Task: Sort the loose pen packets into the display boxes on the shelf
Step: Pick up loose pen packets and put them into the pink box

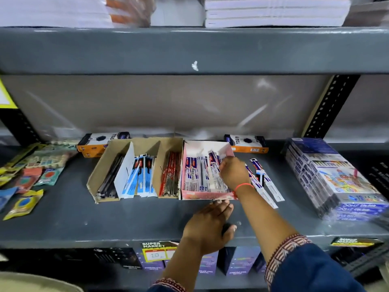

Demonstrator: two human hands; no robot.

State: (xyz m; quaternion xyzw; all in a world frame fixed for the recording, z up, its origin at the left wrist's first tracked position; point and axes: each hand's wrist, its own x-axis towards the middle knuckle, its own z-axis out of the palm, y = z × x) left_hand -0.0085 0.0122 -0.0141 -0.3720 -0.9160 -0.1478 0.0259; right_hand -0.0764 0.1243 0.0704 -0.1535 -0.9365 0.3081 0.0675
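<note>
A pink display box (205, 195) stands on the grey shelf (84, 216) and holds several white-and-blue pen packets (194, 171). My right hand (232, 173) is inside its right side, fingers closed on a white-and-blue packet (214, 159) that is tilted up. My left hand (208, 224) lies flat on the shelf, fingertips touching the box's front wall. Loose packets (263, 178) of the same kind lie just right of the box. A brown cardboard box (134, 169) to the left has compartments of black, blue and red pens.
Two orange-and-white pen cartons (99, 142) (248, 144) lie behind the boxes. A wrapped stack of colour-pencil packs (334, 180) fills the right end. Small coloured pouches (27, 182) are scattered at the left. Paper stacks (273, 11) sit on the upper shelf.
</note>
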